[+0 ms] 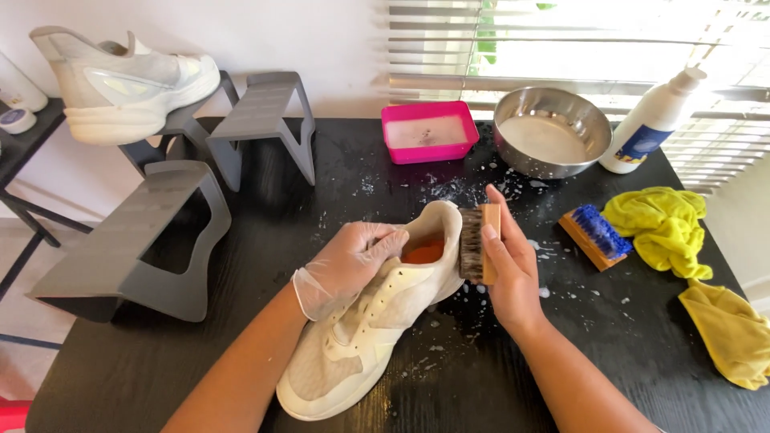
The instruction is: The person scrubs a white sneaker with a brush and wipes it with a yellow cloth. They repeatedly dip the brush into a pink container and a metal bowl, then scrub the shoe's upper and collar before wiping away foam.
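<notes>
While left hand (353, 261) (gloved) steadies sneaker (377, 321), right hand (509, 269) presses brush (479, 240).

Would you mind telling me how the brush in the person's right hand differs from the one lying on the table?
The held brush has brown bristles; the blue brush has blue ones. The held brush is gripped by the right hand against the cream sneaker; the blue brush lies untouched beside the yellow cloth. Both have wooden backs.

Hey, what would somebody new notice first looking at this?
Probably the cream sneaker in the middle of the black table, steadied by the gloved left hand while the bare right hand presses a wooden bristle brush to its heel. Behind them, a pink tub and steel bowl; yellow cloths lie right.
</notes>
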